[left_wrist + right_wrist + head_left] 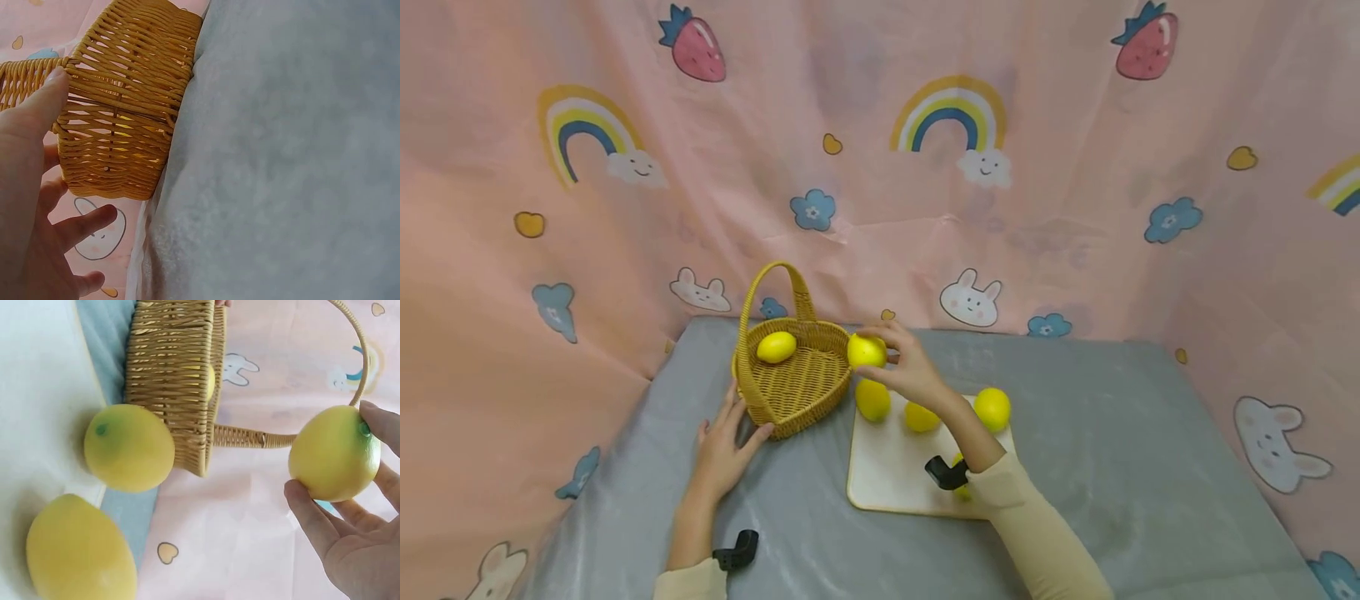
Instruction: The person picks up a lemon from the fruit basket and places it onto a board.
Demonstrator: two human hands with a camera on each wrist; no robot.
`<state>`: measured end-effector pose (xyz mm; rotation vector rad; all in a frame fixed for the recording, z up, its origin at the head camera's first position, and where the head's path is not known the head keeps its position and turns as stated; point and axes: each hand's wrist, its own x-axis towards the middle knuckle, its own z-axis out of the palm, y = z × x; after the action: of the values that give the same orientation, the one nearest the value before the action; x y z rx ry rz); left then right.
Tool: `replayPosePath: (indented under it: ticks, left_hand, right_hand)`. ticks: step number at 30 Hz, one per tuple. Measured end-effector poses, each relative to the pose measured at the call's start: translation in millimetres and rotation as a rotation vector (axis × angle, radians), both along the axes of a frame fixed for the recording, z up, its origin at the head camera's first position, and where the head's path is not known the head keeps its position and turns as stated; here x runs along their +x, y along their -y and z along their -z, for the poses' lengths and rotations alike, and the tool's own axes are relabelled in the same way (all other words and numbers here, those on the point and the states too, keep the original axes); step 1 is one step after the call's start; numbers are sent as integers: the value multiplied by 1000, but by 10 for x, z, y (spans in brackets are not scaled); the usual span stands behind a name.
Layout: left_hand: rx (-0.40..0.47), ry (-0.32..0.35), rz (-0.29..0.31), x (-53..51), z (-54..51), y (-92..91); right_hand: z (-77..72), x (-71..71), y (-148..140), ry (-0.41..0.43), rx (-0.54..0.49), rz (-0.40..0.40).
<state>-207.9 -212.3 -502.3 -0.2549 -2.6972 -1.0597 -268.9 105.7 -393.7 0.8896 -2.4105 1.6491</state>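
A yellow lemon [866, 351] is pinched between the thumb and fingers of my right hand [907, 367], raised beside the basket's right rim. In the right wrist view that lemon [334, 453] shows a green tip. The heart-shaped wicker basket [797, 417] with a tall handle holds one lemon [777, 347]. My left hand [721, 450] touches the basket's near left side, thumb at the front and fingers spread. In the left wrist view, its thumb [47, 97] lies against the wicker. Several lemons, one at the back left corner [872, 401], rest on a white board [891, 479].
A grey cloth [1120, 467] covers the table. Behind and at the sides hangs a pink curtain [1060, 250] with printed rainbows and rabbits. The board stands just right of the basket, and my right forearm crosses over it, partly covering a lemon [961, 490].
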Motion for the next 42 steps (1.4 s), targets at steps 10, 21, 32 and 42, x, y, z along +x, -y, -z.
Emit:
replayPosePath:
  ticks: [10, 21, 32, 42]
  left_hand:
    - [-14, 15, -2, -17, -25, 32]
    - [-11, 18, -4, -18, -20, 34]
    - [-11, 17, 4, 5, -47, 16]
    - [-14, 13, 7, 9, -9, -2]
  right_hand:
    - [91, 207, -223, 49, 104, -42]
    - [273, 555, -363, 48, 255, 15]
    - [521, 830, -397, -9, 457, 17]
    - [565, 953, -344, -97, 579, 107]
